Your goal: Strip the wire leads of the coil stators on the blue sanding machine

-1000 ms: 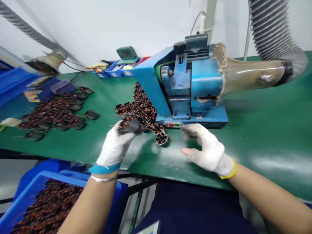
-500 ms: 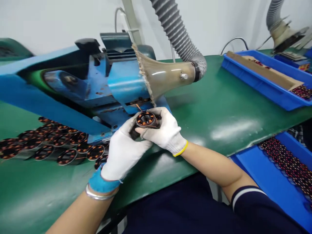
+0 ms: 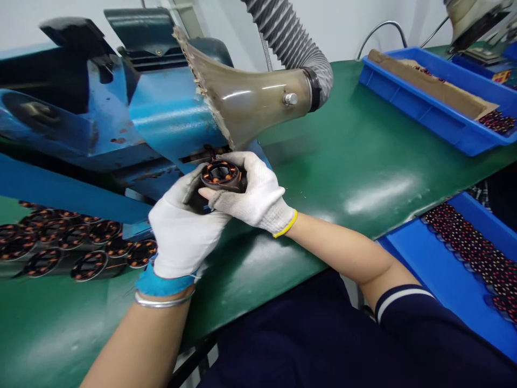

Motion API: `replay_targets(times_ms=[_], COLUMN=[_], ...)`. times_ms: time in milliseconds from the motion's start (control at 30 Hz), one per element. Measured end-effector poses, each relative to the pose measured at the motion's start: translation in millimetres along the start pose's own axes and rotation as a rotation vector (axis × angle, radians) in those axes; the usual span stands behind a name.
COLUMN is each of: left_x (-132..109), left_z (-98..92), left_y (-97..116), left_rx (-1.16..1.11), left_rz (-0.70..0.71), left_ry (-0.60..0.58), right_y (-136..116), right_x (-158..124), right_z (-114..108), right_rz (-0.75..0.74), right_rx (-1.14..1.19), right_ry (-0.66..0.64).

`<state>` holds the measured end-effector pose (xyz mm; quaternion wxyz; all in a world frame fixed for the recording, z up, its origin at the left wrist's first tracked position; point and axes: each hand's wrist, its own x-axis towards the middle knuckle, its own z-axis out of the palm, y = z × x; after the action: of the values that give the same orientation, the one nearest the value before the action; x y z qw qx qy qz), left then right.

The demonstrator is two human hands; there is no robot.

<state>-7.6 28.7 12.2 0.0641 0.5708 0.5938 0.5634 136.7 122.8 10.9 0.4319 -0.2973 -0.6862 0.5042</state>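
Wound stator (image 3: 221,176): dark ring body, copper-orange coils around the bore. Open face up, tilted slightly toward camera. Centre-left of frame, clasped between left hand (image 3: 181,231) and right hand (image 3: 252,196).

stator (image 3: 221,173) lower half hidden — machine (image 3: 169,116) cropped left

A factory workbench: green mat (image 3: 363,161), blue bench machine (image 3: 161,113) with extraction hose (image 3: 291,37), blue parts bins (image 3: 428,108).
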Motion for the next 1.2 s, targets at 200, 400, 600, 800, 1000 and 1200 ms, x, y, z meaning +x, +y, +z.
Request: replay_targets(times_ms=[200, 400, 600, 800, 1000, 1200], left_x=[3.1, 2.6, -20.5, -23.8, -24.7, -30.2], left_z=[-0.5, 1.8, -8.1, -23.2, -12.0, -5.9], left_y=[-1.0, 1.1, -1.0, -10.6, -5.3, 6.6], left_rx=[-0.016, -0.043, -0.184, -0.504, -0.355, -0.309], left_rz=[-0.019, -0.04, -0.11, -0.379, -0.29, -0.24], left_ry=[0.005, 0.026, -0.114, -0.199, -0.004, -0.035], right_y=[-4.7, -6.8, 1.8, -3.7, -13.0, -7.7], right_x=[-1.9, -2.4, -16.4, -12.9, -19.4, -32.3], right_z=[5.9, 3.1, -22.6, -41.2, -37.9, -28.7], right_rz=[0.033, 0.033, -0.193, -0.338, -0.228, -0.3], right_rx=[0.003, 0.011, -0.034, -0.147, -0.186, -0.237], right_ry=[0.059, 0.04, -0.181, -0.265, -0.294, -0.152])
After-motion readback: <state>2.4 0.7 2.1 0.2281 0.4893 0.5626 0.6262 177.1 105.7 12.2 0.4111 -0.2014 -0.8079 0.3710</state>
